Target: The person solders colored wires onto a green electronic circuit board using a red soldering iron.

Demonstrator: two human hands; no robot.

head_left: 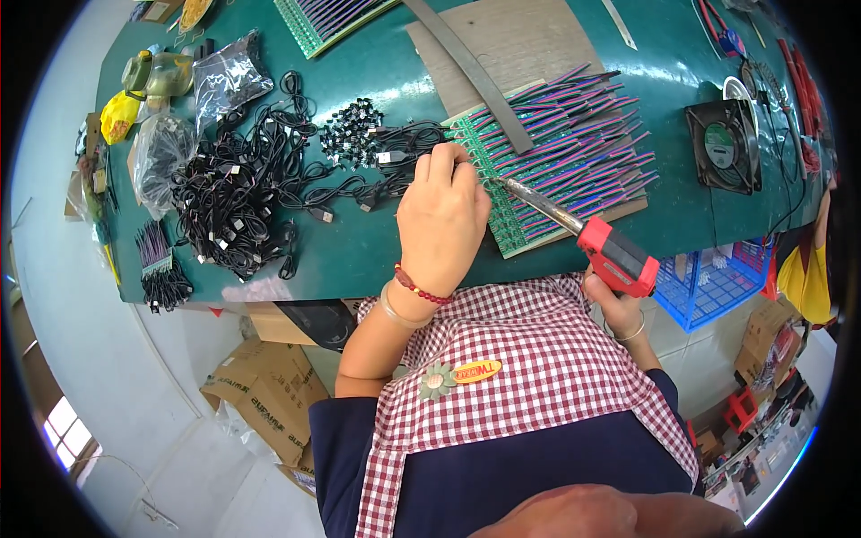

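My right hand (618,308) grips a red and black soldering gun (619,257). Its metal barrel slants up and left, and the tip is at the left edge of a green circuit board panel (509,229). Rows of pink, blue and black wires (583,148) fan out rightward from that panel. My left hand (441,215) is closed in a pinch beside the tip, over the panel's left edge. Its fingertips hide what they hold. Black USB cables (417,136) lie just behind and left of it. A flat grey metal bar (480,81) rests across the wires.
A large heap of black cables (238,184) covers the left of the green table. Small black connectors (352,130) are piled beside it. Plastic bags (164,161) stand farther left. A square fan (722,148) is at the right, and a blue crate (713,282) stands below the edge.
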